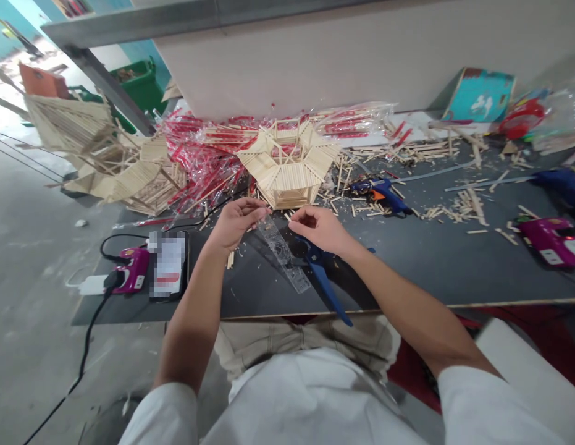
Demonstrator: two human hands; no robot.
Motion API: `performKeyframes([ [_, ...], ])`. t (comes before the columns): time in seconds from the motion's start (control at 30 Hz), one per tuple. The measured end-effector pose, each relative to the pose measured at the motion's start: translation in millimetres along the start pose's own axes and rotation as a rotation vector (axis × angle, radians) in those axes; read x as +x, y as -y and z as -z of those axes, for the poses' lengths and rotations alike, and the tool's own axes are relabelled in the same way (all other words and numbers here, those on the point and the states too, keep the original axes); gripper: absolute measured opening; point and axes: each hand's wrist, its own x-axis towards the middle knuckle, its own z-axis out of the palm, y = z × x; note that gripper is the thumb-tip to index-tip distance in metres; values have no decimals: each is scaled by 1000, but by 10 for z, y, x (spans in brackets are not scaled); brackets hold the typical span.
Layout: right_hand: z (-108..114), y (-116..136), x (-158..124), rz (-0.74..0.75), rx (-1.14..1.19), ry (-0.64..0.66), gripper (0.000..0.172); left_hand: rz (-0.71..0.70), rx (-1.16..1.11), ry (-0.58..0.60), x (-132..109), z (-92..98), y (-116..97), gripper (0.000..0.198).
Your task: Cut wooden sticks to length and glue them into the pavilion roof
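Note:
My left hand [238,224] is closed in a pinch at the upper end of a clear plastic ruler [280,250]; whatever lies between its fingertips is too small to make out. Just right of it, my right hand [318,227] pinches a short pale wooden stick [288,217]. Blue-handled cutters [328,285] lie under my right hand, partly hidden, beside the ruler. Directly beyond both hands stands a star-shaped model made of thin wooden sticks [291,176].
A second stick structure [125,167] sits at the left edge. Red plastic wrappers [199,148] and loose sticks cover the back. Blue glue guns [386,194] lie to the right. A phone [169,266] and purple power sockets [135,269] are at left; another purple socket box [551,241] is at right.

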Motion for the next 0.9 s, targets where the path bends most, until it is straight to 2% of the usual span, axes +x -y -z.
performKeyframes([
  [0.1,9,24,-4,-3,-6,7,28,-26,-35,-81,17,23,-17,50],
  [0.23,16,14,1,-18,-40,2,28,-111,-198,-235,79,125,-63,54],
  [0.33,-1,-14,-2,-16,-53,24,27,-191,-275,-271,114,242,-100,51],
  [0.47,5,30,-15,-10,52,142,30,-273,-293,-323,104,341,-140,42],
  [0.57,145,180,-36,87,198,257,33,-312,-345,-330,76,286,-157,44],
  [0.67,396,339,-65,267,214,322,26,-309,-322,-331,48,126,-146,46],
  [0.73,545,377,-68,289,195,253,24,-312,-288,-308,30,-3,-124,48],
  [0.83,644,317,-30,240,204,-15,31,-304,-280,-244,-2,-179,-79,56],
  [0.9,652,257,0,228,239,-143,36,-297,-290,-217,-29,-272,-51,59],
])
